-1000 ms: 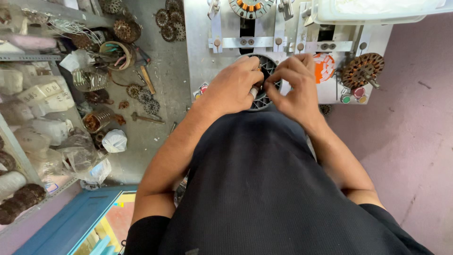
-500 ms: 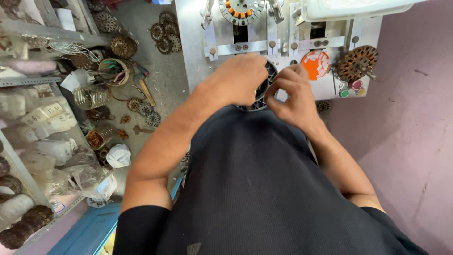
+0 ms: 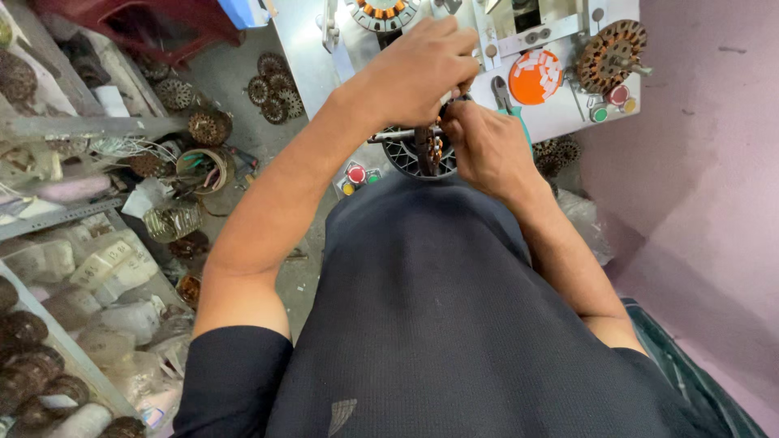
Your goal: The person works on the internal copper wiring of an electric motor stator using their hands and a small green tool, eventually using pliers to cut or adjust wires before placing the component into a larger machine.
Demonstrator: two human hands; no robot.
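Note:
Both my hands grip a round motor stator (image 3: 428,148) with copper windings, turned on edge in front of my chest. My left hand (image 3: 418,69) closes over its top rim. My right hand (image 3: 479,146) pinches its right side. Beneath it lies a black slotted ring (image 3: 404,156) at the near edge of the grey machine panel (image 3: 560,113). Another wound stator (image 3: 610,53) stands on a spindle at the panel's right, and a third stator (image 3: 381,12) sits at the top.
An orange round pad (image 3: 535,77) and coloured push buttons (image 3: 608,105) are on the panel. More buttons (image 3: 357,174) sit at the panel's lower left. Loose stators (image 3: 272,85) lie on the floor. Shelves (image 3: 57,219) with wire coils and bagged parts fill the left. A pink wall (image 3: 706,162) stands right.
The stator was lying flat under my hands and is now lifted and turned on edge. My view has shifted, so the panel sits higher in the frame.

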